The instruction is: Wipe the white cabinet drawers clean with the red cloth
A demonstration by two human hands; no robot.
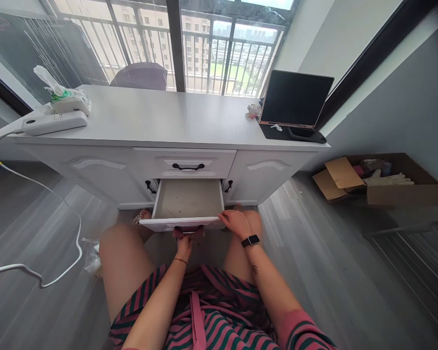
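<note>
A lower drawer [190,199] stands pulled out from a white cabinet [109,165], with a few small dark specks on its pale bottom. My left hand [184,247] is at the middle of the drawer's front, closed on a pinkish-brown cloth [198,234] that lies against the dark handle. Part of that hand's fingers is hidden by the cloth. At the right end of the front panel, my right hand [237,222] grips the top edge with its fingertips. A shut upper drawer [211,160] with a black handle [188,166] sits above.
On the cabinet top are a tissue pack [72,100], a white power strip [54,123] and a dark-screened monitor [295,99]. A white cable [58,197] trails over the floor at left. An open cardboard box [403,194] stands at right. My knees flank the drawer.
</note>
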